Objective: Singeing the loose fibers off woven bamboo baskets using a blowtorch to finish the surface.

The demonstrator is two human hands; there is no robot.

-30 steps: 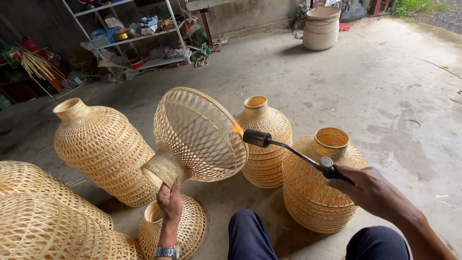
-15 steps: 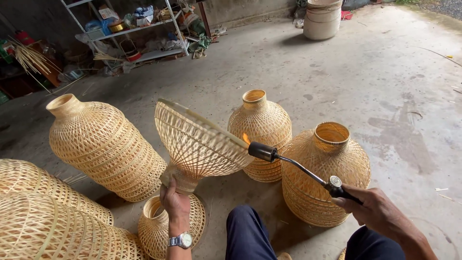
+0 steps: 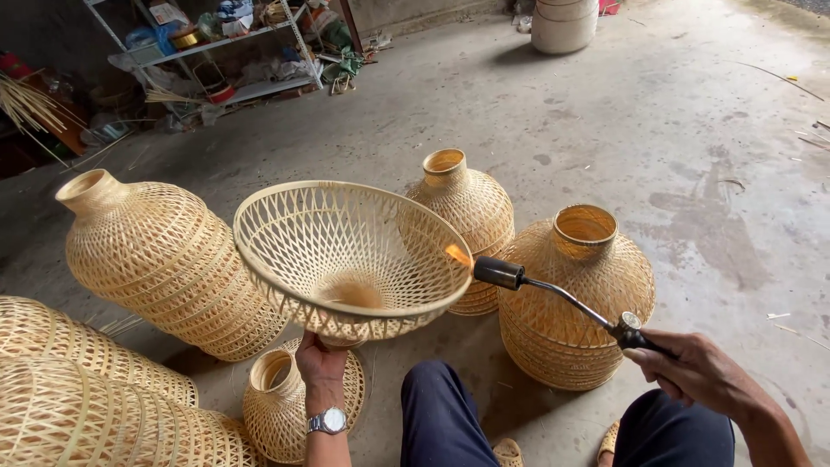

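My left hand (image 3: 320, 361) grips the narrow base of a woven bamboo funnel-shaped basket (image 3: 350, 255), held up with its wide mouth tilted toward me. A wristwatch (image 3: 328, 421) sits on that wrist. My right hand (image 3: 700, 374) holds a gas torch (image 3: 562, 297) with a bent metal neck. Its black nozzle points left and a small orange flame (image 3: 457, 254) licks the basket's right rim. My knees in dark blue trousers (image 3: 441, 419) are below.
Woven bamboo vase-shaped lampshades stand around: a large one at left (image 3: 164, 259), one behind the basket (image 3: 471, 203), one at right (image 3: 588, 294), a small one (image 3: 277, 406) by my left wrist, more at lower left (image 3: 78, 398). A cluttered metal shelf (image 3: 225, 43) and white bucket (image 3: 564, 26) stand far back on the concrete floor.
My left hand has turned the basket so its open mouth faces up toward me instead of sideways. The torch flame has stayed at the rim, now on its right edge.
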